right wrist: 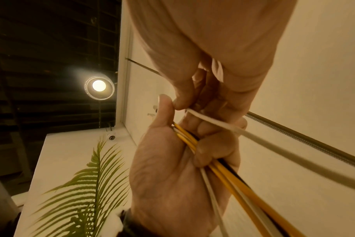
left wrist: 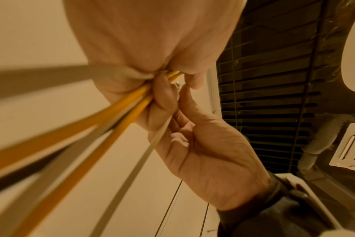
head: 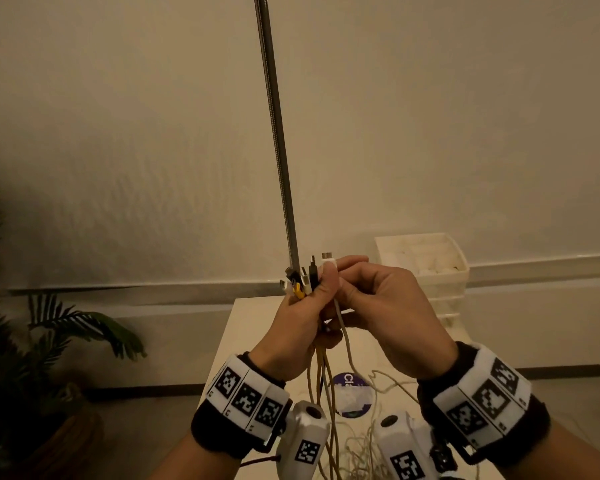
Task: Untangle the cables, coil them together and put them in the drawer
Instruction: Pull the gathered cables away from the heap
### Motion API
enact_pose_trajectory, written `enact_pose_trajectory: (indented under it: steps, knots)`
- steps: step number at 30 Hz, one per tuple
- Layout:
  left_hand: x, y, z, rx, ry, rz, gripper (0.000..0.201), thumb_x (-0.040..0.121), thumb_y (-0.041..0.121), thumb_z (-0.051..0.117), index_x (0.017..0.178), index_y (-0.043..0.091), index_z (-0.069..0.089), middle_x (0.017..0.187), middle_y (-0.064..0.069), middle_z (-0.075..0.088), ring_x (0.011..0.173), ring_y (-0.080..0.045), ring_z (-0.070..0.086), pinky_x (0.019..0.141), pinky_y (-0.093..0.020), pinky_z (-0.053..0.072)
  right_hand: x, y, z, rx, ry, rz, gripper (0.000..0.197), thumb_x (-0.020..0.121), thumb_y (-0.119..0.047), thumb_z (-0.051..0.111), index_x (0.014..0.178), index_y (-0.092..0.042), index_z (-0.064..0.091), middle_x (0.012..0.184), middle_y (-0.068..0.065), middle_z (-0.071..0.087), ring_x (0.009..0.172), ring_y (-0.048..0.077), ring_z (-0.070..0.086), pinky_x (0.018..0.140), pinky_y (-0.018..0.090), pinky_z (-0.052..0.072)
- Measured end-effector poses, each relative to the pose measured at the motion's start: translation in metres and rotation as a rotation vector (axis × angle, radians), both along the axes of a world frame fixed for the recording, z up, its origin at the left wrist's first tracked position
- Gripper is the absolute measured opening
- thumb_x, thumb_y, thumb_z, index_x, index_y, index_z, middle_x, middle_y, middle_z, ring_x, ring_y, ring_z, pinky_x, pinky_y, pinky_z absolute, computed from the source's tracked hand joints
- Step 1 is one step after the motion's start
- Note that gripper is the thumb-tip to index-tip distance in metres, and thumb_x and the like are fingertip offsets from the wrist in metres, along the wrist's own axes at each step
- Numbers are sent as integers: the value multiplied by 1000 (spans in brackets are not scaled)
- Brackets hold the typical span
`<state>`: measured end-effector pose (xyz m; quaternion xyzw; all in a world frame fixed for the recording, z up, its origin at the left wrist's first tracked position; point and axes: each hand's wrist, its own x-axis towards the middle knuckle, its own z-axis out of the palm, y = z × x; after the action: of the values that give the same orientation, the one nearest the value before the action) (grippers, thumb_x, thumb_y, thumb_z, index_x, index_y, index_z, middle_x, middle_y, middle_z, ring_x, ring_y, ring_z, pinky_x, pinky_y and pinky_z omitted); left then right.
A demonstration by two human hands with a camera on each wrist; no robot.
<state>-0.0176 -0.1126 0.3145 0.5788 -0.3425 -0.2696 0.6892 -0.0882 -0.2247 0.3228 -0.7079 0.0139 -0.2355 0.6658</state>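
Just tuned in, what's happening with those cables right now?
A person is holding a bundle of cables up above the table. The left hand grips the bundle just below the connector ends, which stick up together. The right hand pinches one white cable beside them. Loose cable lengths still trail onto the table, and the white drawer unit stands behind. Nothing is coiled yet.

head cam fwd over hands, wrist cams close, upward, sharing cables (head: 326,382)
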Motion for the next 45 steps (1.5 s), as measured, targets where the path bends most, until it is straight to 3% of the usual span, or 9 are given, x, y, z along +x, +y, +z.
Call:
enact_pose_trajectory:
  steps: [10, 15, 24, 30, 32, 34, 37, 41, 45]
  knots:
    - [0, -8, -3, 3, 1, 51, 36, 86, 40, 58, 117, 25, 69, 94, -13, 63, 65, -17, 49, 50, -25, 35, -1, 5, -11, 43, -55, -15, 30, 87, 10, 56, 96, -15, 71, 91, 3, 75, 87, 14, 73, 73, 24, 58]
    - [-5, -8, -3, 27, -36, 79, 35, 88, 48, 58, 112, 27, 72, 98, -9, 69, 77, -20, 59, 60, -32, 40, -5, 5, -13, 163, -17, 57, 33, 85, 12, 57, 102, -13, 71, 100, 4, 75, 97, 17, 71, 84, 33, 58]
    - [-1, -12, -11, 98, -217, 146, 54, 89, 60, 31, 126, 36, 63, 124, 8, 66, 115, -8, 62, 87, -31, 57, -9, -1, -22, 5, -65, -81, 15, 82, 3, 69, 92, -9, 70, 79, 8, 75, 68, 20, 73, 59, 28, 58]
    - [9, -3, 8, -140, -138, 200, 56, 95, 52, 30, 76, 7, 57, 73, -14, 62, 78, -27, 68, 82, -45, 55, -17, -18, -44, -22, 58, 156, 15, 88, -10, 66, 97, -3, 56, 64, 11, 66, 47, 27, 54, 43, 29, 45]
    - [24, 12, 27, -346, 81, 221, 52, 99, 51, 27, 65, 14, 40, 53, -3, 38, 50, -20, 51, 61, -37, 56, -25, -32, -64, -143, 211, 281, 12, 94, -13, 58, 90, -2, 62, 58, 5, 59, 45, 21, 47, 45, 27, 40]
    - [43, 38, 44, -376, 100, 265, 54, 100, 56, 23, 62, 19, 31, 48, 5, 25, 39, -9, 27, 38, -19, 33, -38, -49, -90, -251, 352, 295, 23, 97, -18, 54, 83, -5, 65, 55, 0, 54, 48, 15, 45, 49, 29, 38]
    - [46, 66, 55, -255, -115, 333, 54, 100, 57, 23, 62, 19, 33, 49, 7, 25, 39, -8, 19, 39, -16, 17, -54, -68, -106, -376, 427, 200, 32, 96, -26, 52, 71, -7, 61, 59, 0, 54, 54, 14, 46, 56, 31, 40]
    - [11, 54, 38, -21, -386, 229, 43, 100, 43, 35, 70, 16, 50, 49, 10, 38, 38, -6, 27, 37, -17, 23, -47, -59, -88, -11, 349, 208, 33, 88, -33, 52, 71, -4, 51, 58, 10, 44, 55, 20, 47, 59, 30, 43]
    - [-16, 26, -1, 337, -813, 112, 29, 102, 12, 46, 119, 24, 65, 72, 30, 63, 62, 14, 55, 58, -3, 40, -38, -35, -68, -7, 287, 293, 35, 91, -37, 47, 75, -5, 47, 55, 2, 38, 44, 13, 34, 45, 24, 32]
